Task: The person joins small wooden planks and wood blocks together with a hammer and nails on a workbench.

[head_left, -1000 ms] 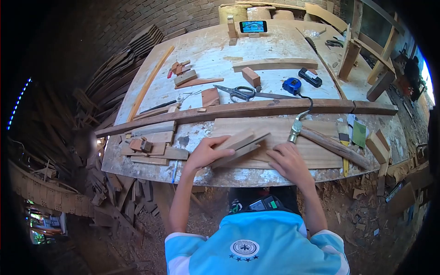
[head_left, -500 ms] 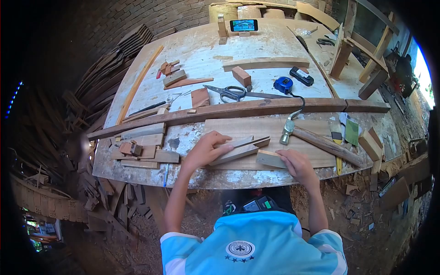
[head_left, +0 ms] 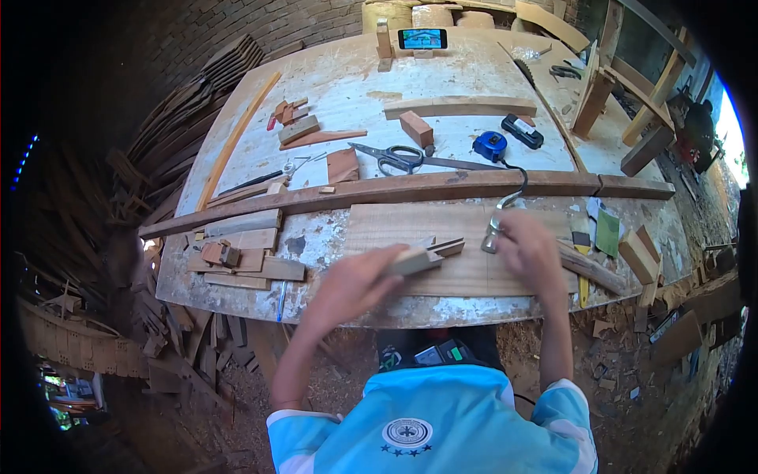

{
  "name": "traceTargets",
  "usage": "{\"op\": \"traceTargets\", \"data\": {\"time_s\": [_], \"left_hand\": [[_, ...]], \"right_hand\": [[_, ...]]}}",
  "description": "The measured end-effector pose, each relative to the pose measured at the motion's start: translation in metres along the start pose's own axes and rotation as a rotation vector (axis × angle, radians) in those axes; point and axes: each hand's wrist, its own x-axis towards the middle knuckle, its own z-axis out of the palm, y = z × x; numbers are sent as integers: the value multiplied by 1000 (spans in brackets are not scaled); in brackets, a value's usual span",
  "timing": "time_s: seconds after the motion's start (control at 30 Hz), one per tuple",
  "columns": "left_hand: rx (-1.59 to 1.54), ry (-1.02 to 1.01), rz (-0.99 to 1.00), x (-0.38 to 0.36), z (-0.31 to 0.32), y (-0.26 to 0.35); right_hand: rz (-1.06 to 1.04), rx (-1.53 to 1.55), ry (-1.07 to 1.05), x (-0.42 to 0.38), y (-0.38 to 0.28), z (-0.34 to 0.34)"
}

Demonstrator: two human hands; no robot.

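Observation:
My left hand (head_left: 355,286), blurred, is closed around a pale wooden block (head_left: 414,261) above the board's left half. A notched wooden strip (head_left: 448,247) sticks out just beyond this block. My right hand (head_left: 530,251), also smeared by motion, is wrapped over the hammer (head_left: 594,268) close to its metal head, hiding the upper handle. The handle's lower end slants toward the table's front right. Beneath both hands lies a flat wooden board (head_left: 474,280).
A long dark beam (head_left: 410,189) crosses the table behind the board. Beyond it are scissors (head_left: 399,158), a blue tape measure (head_left: 489,145) and a phone (head_left: 422,39). Wood offcuts (head_left: 245,261) sit left; a paintbrush (head_left: 583,268) and wood blocks (head_left: 638,254) lie right.
My right hand has left the small block it held near the front edge and moved up and right onto the hammer. The hammer's handle end has shifted slightly. My left hand still holds wood.

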Motion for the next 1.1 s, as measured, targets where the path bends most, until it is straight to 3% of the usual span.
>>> {"op": "traceTargets", "data": {"time_s": [0.13, 0.27, 0.53, 0.83, 1.1], "left_hand": [[-89, 49, -97, 4, -11, -23], [-50, -1, -101, 15, -7, -31], [19, -107, -107, 20, -8, -20], [-23, -152, -255, 27, -11, -11], [54, -97, -192, 25, -5, -4]], "right_hand": [[252, -237, -16, -16, 49, 9], [209, -388, -31, -36, 63, 28], [215, -377, -3, -38, 65, 30], [236, -363, 7, -38, 66, 28], [241, -331, 9, -38, 67, 27]]}}
